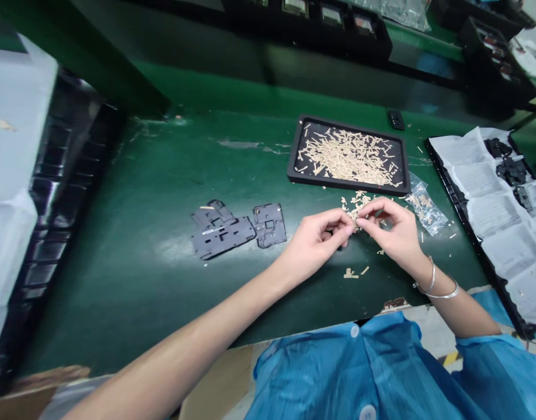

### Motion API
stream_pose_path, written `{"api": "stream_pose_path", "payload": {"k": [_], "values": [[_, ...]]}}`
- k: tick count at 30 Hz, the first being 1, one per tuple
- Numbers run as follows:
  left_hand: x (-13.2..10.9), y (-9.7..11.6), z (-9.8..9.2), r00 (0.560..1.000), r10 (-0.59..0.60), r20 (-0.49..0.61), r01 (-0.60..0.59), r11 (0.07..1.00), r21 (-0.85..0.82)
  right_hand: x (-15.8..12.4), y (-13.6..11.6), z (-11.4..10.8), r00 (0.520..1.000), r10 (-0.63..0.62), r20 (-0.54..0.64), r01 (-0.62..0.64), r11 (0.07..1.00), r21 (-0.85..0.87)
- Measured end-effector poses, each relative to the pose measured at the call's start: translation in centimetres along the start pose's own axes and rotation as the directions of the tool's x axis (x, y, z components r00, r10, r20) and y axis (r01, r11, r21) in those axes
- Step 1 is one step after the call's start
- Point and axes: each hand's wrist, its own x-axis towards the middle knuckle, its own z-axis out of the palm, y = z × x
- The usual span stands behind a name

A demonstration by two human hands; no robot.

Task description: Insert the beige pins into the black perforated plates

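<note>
My left hand point(318, 240) and my right hand point(393, 230) meet at their fingertips over the green table. Both are pinched together; whatever lies between the fingertips is too small to make out. Just behind them is a loose pile of small beige pieces point(359, 200). Beyond it, a black tray point(295, 153) holds a heap of thin beige strips point(349, 154). Left of my left hand lie a squarish dark plastic part point(277, 224) and several overlapping dark plastic parts point(226, 238). A few beige scraps point(351, 273) rest in front of my hands.
A clear plastic bag point(428, 207) with beige bits lies right of the black tray. Large trays with white liners stand at the right point(491, 216) and left point(9, 233). A small black part point(396, 120) sits at the back, below a shelf holding black bins point(338, 41).
</note>
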Motion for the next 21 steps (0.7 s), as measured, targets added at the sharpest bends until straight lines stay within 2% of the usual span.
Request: {"api": "stream_pose_path", "payload": {"k": [2, 5, 8, 12, 15, 21], "values": [[-0.1, -0.2, 0.0, 0.999, 0.029, -0.043, -0.027, 0.999, 0.045, -0.2, -0.1, 0.1, 0.993, -0.110, -0.033, 0.104, 0.986, -0.131], [-0.2, -0.5, 0.1, 0.991, 0.093, -0.095, -0.076, 0.983, 0.170, -0.3, -0.1, 0.1, 0.972, -0.234, 0.004, 0.228, 0.948, -0.223], [-0.3, -0.7, 0.2, 0.975, 0.189, -0.121, -0.144, 0.941, 0.307, -0.3, -0.1, 0.1, 0.961, -0.275, 0.035, 0.275, 0.930, -0.243], [-0.3, -1.0, 0.4, 0.948, 0.302, -0.104, -0.230, 0.872, 0.433, -0.3, 0.0, 0.2, 0.957, -0.287, 0.051, 0.290, 0.923, -0.254], [-0.2, -1.1, 0.4, 0.943, 0.321, -0.093, -0.243, 0.851, 0.465, -0.4, 0.0, 0.3, 0.948, -0.311, 0.063, 0.317, 0.908, -0.275], [-0.1, -1.3, 0.4, 0.954, 0.284, -0.099, -0.222, 0.887, 0.405, -0.4, 0.0, 0.6, 0.927, -0.370, 0.056, 0.368, 0.874, -0.319]]}}
